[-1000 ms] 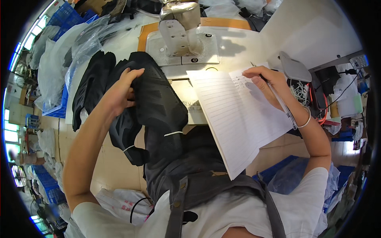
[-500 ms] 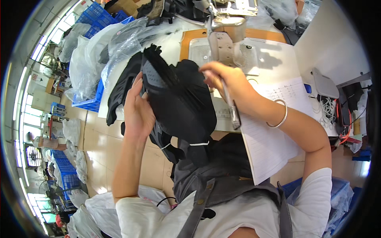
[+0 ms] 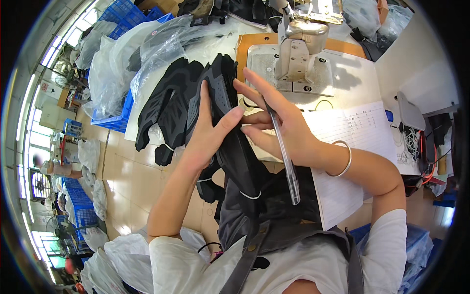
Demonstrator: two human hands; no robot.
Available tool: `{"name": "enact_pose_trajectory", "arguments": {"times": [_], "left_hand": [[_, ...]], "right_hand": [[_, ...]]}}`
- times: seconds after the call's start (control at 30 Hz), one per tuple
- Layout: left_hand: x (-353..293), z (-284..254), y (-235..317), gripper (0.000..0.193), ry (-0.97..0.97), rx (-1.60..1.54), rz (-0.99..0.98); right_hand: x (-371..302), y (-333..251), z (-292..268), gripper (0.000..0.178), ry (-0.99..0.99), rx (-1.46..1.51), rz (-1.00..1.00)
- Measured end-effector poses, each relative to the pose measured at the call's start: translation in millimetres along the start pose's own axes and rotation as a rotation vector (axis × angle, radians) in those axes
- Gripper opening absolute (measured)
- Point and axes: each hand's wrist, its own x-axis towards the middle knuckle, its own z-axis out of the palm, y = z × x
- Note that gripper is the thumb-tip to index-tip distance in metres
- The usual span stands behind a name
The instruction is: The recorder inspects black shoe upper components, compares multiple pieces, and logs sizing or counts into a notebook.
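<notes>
My left hand (image 3: 209, 134) is closed round a bundle of black fabric pieces (image 3: 240, 164), thumb on the near face and fingers behind. Grey dotted patches show near its upper end, and a thin white tie binds its lower end. Between the fingers of my right hand (image 3: 289, 130) sits a clear pen (image 3: 290, 176), slanting down toward me. The right fingertips are at the bundle's right edge, by the layered ends. Left of the left hand, more tied black pieces (image 3: 169, 105) lie over the table edge. An open notebook (image 3: 338, 183) with handwritten rows lies under my right forearm.
A sewing machine (image 3: 301, 54) stands on the table beyond my hands. Clear plastic bags (image 3: 110, 68) and a blue crate (image 3: 115, 120) are at the left. White bags (image 3: 129, 259) lie on the floor. Cables (image 3: 405, 142) hang at the right.
The bundle has turned from its broad face to its layered edge. My left thumb has come across its front, and my right hand has moved in to it, with the pen still held.
</notes>
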Motion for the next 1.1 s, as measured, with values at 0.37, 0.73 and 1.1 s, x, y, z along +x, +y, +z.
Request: {"name": "enact_pose_trajectory", "arguments": {"times": [0.37,0.73,1.1], "left_hand": [[11,-1,20,0.091,-0.15,0.117,-0.258],[-1,-15,-21,0.047,-0.124,-0.537,-0.131],[-9,-13,-27,0.048,-0.074,-0.538,-0.116]], "right_hand": [[-1,8,-7,0.088,0.04,-0.056,-0.006],[5,44,-23,0.042,0.388,-0.483,-0.287],[3,21,-32,0.025,0.121,-0.631,-0.244]]}}
